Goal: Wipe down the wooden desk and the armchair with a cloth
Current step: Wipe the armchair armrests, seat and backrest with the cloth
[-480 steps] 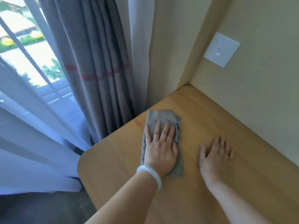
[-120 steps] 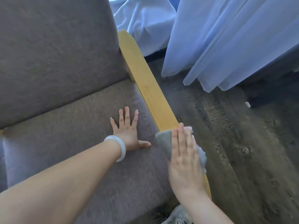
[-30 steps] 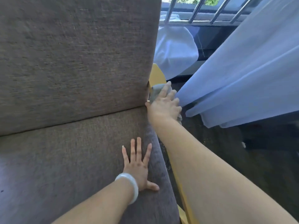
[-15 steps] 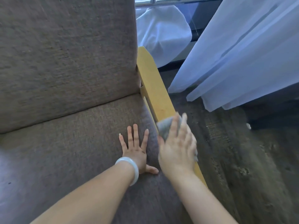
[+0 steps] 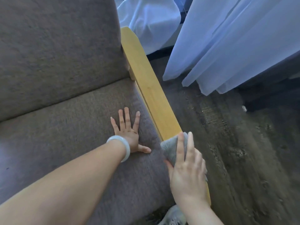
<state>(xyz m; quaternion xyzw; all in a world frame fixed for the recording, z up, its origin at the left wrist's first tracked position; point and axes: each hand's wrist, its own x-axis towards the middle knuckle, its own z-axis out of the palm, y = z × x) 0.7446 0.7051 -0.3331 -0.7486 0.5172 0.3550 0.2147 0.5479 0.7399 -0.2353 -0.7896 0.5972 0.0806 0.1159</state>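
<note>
The armchair has a brown fabric seat cushion [image 5: 65, 135], a brown back cushion [image 5: 56, 46] and a yellow wooden armrest [image 5: 151, 88] along its right side. A grey cloth [image 5: 170, 148] lies on the near end of that armrest. My right hand [image 5: 186, 171] presses flat on the cloth with straight fingers. My left hand [image 5: 128, 132], with a white bangle on the wrist, rests flat on the seat cushion beside the armrest, fingers spread. The desk is out of view.
Pale blue sheer curtains [image 5: 227, 46] hang to the dark carpet [image 5: 243, 151] right of the chair. More bunched white fabric [image 5: 151, 20] sits behind the armrest. A light shoe [image 5: 173, 215] shows at the bottom edge.
My right hand has slid the cloth down the armrest, from the far end by the back cushion toward the near end. My left hand has stayed flat on the seat.
</note>
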